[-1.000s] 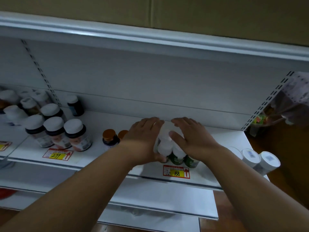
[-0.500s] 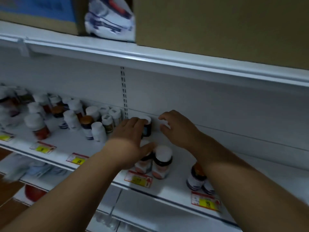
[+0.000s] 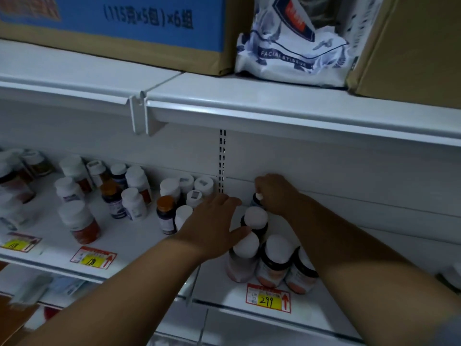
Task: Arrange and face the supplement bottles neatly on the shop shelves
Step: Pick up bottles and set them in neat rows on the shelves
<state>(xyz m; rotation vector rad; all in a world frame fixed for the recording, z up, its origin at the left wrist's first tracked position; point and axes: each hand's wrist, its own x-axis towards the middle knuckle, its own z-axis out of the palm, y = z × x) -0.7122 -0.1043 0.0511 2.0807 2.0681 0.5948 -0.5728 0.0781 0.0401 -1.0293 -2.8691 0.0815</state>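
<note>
Well above the hands, on the top shelf [image 3: 249, 96], a cardboard box [image 3: 112, 28] with a blue printed panel stood at the left, a tissue pack [image 3: 291, 46] marked "FACIAL TISSUE" leaned just right of it, and a plain carton [image 3: 411, 46] stood at the far right. Below the right forearm a price tag [image 3: 269, 298] read 299. Left of the left forearm a second tag [image 3: 93, 257] read 198, with a third tag [image 3: 18, 242] farther left.

Price tag [image 3: 269, 298] reads 299; tissue pack [image 3: 291, 43] apparently "FACIAL TISSUE"
</note>
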